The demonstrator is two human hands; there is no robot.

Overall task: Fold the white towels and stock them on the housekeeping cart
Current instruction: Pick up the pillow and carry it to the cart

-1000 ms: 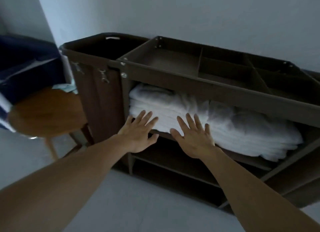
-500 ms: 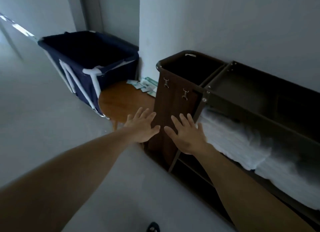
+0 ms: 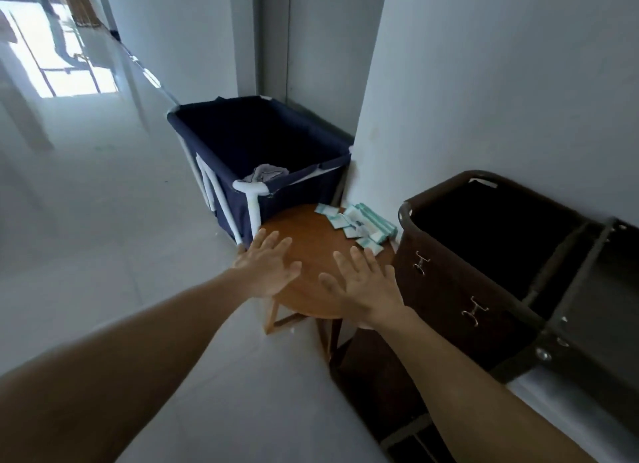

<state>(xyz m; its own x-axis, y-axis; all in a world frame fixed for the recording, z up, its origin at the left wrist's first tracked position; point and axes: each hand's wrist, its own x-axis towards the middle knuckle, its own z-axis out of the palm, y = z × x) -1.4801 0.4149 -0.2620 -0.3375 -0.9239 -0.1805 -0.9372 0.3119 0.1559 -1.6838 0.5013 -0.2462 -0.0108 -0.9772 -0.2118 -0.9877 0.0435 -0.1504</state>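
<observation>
Hands: left hand [image 3: 268,265] and right hand [image 3: 363,286], both flat with fingers spread, holding nothing, above the stool.
Stool: one [image 3: 311,251], round, smooth wood.
Hamper: one [image 3: 294,193], navy cloth on white tubes, at the stool's 12 o'clock; one grey rag [image 3: 267,172] inside.
Cart: one [image 3: 460,289], dark brown, at 3 o'clock.
Towels: white sliver [image 3: 598,410] on its shelf, at 5 o'clock.
Packets: glossy teal-white heap [image 3: 356,224], too overlapped to count.
Change: a second ago both palms lay on the towels.

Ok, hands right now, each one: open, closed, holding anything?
Left hand: open, fingers spread, holding nothing.
Right hand: open, fingers spread, holding nothing.
</observation>
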